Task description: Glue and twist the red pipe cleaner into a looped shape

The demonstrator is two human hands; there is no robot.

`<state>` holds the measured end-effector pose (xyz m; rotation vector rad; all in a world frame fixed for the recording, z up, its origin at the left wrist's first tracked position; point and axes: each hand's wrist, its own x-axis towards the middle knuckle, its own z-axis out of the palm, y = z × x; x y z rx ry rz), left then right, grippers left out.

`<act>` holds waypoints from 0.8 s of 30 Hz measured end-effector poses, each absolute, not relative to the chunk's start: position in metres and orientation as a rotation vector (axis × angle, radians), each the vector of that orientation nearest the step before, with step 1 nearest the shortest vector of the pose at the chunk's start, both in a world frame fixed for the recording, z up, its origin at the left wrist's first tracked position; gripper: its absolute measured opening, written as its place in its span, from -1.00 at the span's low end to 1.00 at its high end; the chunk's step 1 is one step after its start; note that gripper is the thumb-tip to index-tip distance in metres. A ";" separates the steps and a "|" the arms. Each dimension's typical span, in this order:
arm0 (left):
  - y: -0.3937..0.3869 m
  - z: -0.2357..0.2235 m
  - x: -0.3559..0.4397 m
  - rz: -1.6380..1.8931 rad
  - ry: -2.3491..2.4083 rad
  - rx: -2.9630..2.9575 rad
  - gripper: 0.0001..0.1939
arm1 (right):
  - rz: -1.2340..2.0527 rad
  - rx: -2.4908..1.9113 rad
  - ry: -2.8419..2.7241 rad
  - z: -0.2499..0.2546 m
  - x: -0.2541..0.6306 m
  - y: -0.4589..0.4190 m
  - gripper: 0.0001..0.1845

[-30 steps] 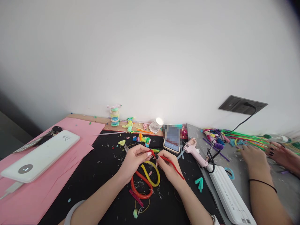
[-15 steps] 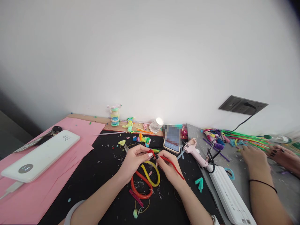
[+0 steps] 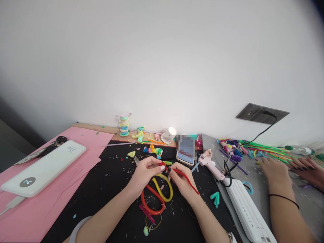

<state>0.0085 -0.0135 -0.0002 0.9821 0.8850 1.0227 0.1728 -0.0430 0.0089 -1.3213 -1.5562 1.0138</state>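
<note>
Over the black mat, my left hand pinches one end of a red pipe cleaner. My right hand is closed on the same pipe cleaner close by, and its free length trails down to the right across the back of that hand. Fingers hide how the stem is bent between them. Below my hands lie a red-orange loop and a yellow loop. A magenta strip rests beside the red-orange loop. Pliers-like metal tips show behind my left hand.
Pink paper bears a white power bank at left. Behind my hands stand a phone and a paper cup. A pink glue gun and white power strip lie right. Another person's hands touch the grey table.
My hands and the red pipe cleaner stay nearly still. At the far right, the co-worker's dark-nailed hand has shifted slightly and its fingers are lowered.
</note>
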 end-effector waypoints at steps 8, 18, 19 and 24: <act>-0.012 0.000 0.009 1.012 0.884 0.972 -0.80 | 1.014 -1.318 -1.563 0.008 0.173 -0.044 -0.77; -0.013 0.003 0.009 1.004 0.913 0.978 -0.80 | 1.011 -1.324 -1.568 0.009 0.173 -0.044 -0.76; -0.013 0.003 0.009 1.004 0.915 0.979 -0.79 | 1.012 -1.323 -1.567 0.009 0.173 -0.044 -0.77; -0.013 0.005 0.008 1.000 0.907 0.991 -0.78 | 1.009 -1.329 -1.568 0.012 0.173 -0.044 -0.78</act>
